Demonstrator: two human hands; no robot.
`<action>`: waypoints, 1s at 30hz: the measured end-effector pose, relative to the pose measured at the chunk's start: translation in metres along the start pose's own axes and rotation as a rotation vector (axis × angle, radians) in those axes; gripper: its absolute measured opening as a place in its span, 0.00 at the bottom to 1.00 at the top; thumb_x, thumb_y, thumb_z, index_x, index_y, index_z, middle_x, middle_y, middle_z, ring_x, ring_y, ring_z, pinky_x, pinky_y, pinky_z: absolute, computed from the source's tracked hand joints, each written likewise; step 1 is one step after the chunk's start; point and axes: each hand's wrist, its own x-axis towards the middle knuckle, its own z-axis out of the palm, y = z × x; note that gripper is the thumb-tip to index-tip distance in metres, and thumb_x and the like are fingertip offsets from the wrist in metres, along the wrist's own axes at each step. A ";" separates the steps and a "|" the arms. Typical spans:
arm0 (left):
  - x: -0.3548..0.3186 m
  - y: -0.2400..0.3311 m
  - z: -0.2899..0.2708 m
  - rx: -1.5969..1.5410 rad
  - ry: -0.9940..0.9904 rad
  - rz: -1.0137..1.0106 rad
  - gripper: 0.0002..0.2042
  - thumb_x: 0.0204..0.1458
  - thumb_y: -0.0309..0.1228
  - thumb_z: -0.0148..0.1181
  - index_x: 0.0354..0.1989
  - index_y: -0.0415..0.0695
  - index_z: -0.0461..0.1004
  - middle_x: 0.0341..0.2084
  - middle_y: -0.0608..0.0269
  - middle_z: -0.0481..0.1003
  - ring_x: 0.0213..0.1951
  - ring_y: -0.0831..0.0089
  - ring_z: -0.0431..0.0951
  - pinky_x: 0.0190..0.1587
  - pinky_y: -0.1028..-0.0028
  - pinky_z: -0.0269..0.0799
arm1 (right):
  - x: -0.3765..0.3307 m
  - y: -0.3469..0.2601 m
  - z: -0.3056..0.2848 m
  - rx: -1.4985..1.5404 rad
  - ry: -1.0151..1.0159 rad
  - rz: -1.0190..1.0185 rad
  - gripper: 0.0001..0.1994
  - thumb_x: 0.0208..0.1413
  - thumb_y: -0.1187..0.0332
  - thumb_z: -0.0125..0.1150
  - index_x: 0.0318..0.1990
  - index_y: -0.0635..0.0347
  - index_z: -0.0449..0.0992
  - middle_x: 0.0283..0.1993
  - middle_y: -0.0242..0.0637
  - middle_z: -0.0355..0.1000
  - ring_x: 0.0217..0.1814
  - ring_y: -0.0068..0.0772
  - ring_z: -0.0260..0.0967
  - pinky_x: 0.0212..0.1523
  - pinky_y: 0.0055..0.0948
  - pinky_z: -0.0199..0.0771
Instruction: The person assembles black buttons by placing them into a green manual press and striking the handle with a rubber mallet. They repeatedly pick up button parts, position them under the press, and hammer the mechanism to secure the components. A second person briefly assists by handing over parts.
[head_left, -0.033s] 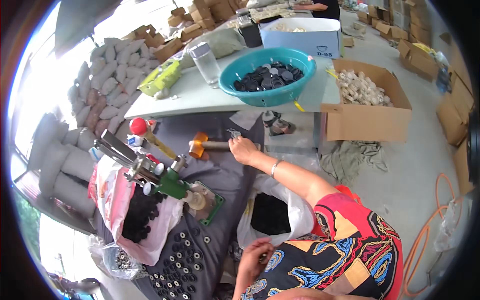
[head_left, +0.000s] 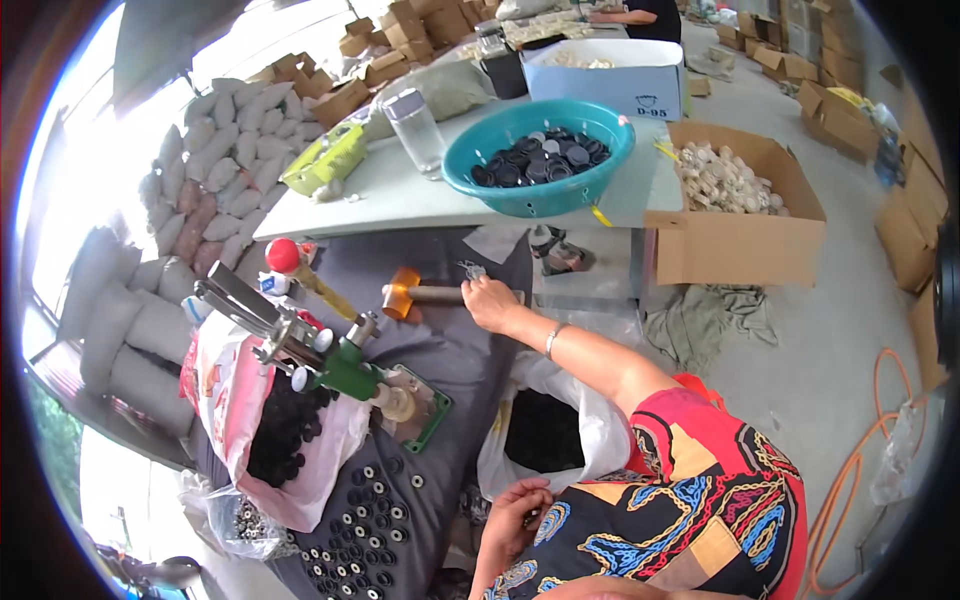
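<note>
While the right hand (head_left: 490,300) stretches toward twelve o'clock, fingers closed on the mallet (head_left: 420,294) handle lying on the grey cloth (head_left: 470,350), the left hand (head_left: 515,515) curls loosely, empty. Teal basin (head_left: 538,155) holds black caps; cardboard box (head_left: 745,215) at two o'clock, pale ones.

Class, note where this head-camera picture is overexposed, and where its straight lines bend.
Head view: daylight burns out the upper left, washing out the stacked pale sacks; the fisheye bows the long edge of the pale green table; black vignette rings the frame.
</note>
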 end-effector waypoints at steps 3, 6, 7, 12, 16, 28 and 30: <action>-0.004 0.007 -0.002 -0.117 -0.084 0.006 0.12 0.49 0.18 0.54 0.43 0.35 0.70 0.27 0.58 0.74 0.25 0.72 0.72 0.27 0.80 0.65 | 0.004 0.003 -0.004 -0.039 -0.038 -0.002 0.10 0.45 0.72 0.50 0.33 0.69 0.72 0.31 0.46 0.74 0.38 0.41 0.73 0.38 0.33 0.75; -0.007 0.003 -0.004 -0.148 -0.076 0.060 0.12 0.49 0.18 0.53 0.43 0.34 0.70 0.28 0.56 0.74 0.24 0.71 0.72 0.25 0.80 0.64 | 0.003 0.000 -0.001 -0.067 -0.037 -0.026 0.11 0.45 0.72 0.51 0.34 0.69 0.72 0.31 0.45 0.74 0.37 0.41 0.73 0.38 0.32 0.75; -0.008 0.001 -0.005 -0.147 -0.076 0.059 0.12 0.49 0.18 0.53 0.43 0.34 0.70 0.28 0.55 0.74 0.23 0.71 0.72 0.23 0.81 0.62 | 0.002 -0.002 -0.001 -0.073 -0.050 -0.026 0.11 0.44 0.72 0.51 0.35 0.70 0.72 0.31 0.45 0.74 0.37 0.41 0.73 0.38 0.32 0.75; -0.012 -0.001 -0.002 -0.140 -0.051 0.079 0.11 0.50 0.18 0.52 0.43 0.33 0.69 0.28 0.53 0.74 0.23 0.70 0.72 0.18 0.82 0.58 | 0.001 0.003 0.004 -0.085 -0.058 -0.018 0.13 0.46 0.71 0.50 0.38 0.70 0.70 0.34 0.46 0.73 0.39 0.42 0.72 0.40 0.33 0.74; -0.013 -0.005 -0.007 -0.182 -0.102 0.105 0.11 0.51 0.19 0.52 0.43 0.32 0.70 0.27 0.53 0.74 0.22 0.71 0.71 0.18 0.82 0.58 | 0.000 0.000 0.003 -0.090 -0.081 -0.018 0.14 0.47 0.71 0.49 0.41 0.72 0.70 0.35 0.47 0.74 0.40 0.42 0.72 0.40 0.33 0.74; -0.025 0.000 -0.002 -0.206 -0.023 0.143 0.10 0.51 0.19 0.53 0.43 0.34 0.70 0.27 0.53 0.74 0.21 0.70 0.71 0.17 0.80 0.57 | 0.000 0.000 0.001 -0.125 -0.066 -0.031 0.15 0.47 0.71 0.49 0.41 0.73 0.72 0.35 0.46 0.75 0.40 0.40 0.72 0.38 0.31 0.76; -0.022 -0.001 -0.005 -0.225 -0.026 0.139 0.10 0.51 0.19 0.53 0.43 0.34 0.70 0.27 0.53 0.74 0.21 0.69 0.71 0.17 0.80 0.57 | 0.000 0.000 0.001 -0.115 -0.065 -0.027 0.14 0.47 0.71 0.49 0.40 0.72 0.71 0.34 0.46 0.74 0.39 0.40 0.72 0.38 0.32 0.75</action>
